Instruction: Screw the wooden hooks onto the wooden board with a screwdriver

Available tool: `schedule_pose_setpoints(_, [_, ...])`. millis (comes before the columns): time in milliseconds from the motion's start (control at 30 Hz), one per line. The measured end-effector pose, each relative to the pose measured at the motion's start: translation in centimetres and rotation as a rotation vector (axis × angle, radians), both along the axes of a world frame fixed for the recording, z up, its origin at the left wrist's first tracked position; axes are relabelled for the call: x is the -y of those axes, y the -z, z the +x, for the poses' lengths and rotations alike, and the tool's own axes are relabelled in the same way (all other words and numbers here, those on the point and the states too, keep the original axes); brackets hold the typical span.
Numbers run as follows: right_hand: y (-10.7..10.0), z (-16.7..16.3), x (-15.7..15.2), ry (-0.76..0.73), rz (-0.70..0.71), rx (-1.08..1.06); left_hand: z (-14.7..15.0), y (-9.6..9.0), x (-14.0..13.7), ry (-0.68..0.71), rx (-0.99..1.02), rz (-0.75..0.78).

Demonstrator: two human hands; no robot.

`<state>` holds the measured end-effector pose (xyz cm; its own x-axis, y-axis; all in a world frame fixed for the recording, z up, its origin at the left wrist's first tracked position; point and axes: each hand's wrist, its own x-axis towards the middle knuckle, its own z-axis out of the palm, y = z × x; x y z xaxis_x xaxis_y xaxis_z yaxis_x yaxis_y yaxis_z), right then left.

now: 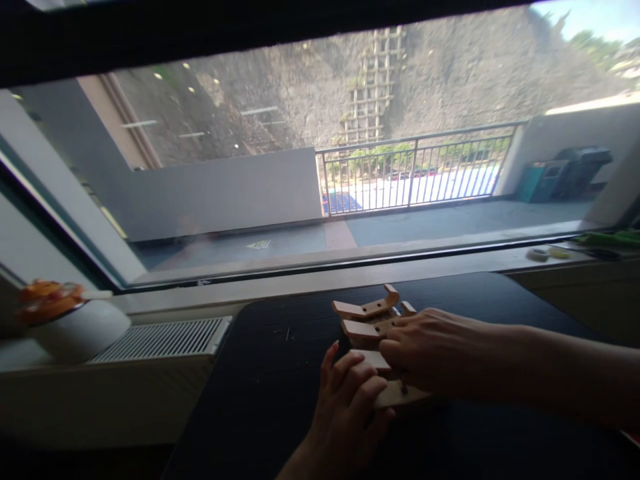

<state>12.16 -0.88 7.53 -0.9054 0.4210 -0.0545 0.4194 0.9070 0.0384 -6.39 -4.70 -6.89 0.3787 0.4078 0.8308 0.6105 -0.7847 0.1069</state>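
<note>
A small light-wood assembly of several bent, hook-ended strips with dark holes lies on the dark table. My left hand bends its fingers over the near left side of the assembly and grips it. From the right, my right hand reaches across with its fingers closed, pressed down on the middle of the strips. Whatever sits in those fingers is hidden behind the knuckles. Between the farther strips a small shiny metal bit shows.
Thin small pieces lie on the table's left part. Beyond its far edge run a window sill and a white radiator with a slotted top. A white pot with an orange top stands at left. Rolls of tape lie on the right sill.
</note>
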Motion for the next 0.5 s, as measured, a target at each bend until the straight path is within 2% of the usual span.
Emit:
schedule_pose_setpoints(167, [0.0, 0.1, -0.2, 0.083, 0.029, -0.058, 0.1, 0.2, -0.2, -0.004, 0.007, 0.045])
schedule_pose_setpoints(367, [1.3, 0.9, -0.7, 0.21, 0.034, -0.078, 0.3, 0.6, -0.1, 0.0, 0.014, 0.013])
schedule_pose_setpoints(500, [1.4, 1.1, -0.3, 0.168, -0.024, -0.118, 0.4, 0.6, -0.1, 0.001, 0.036, 0.001])
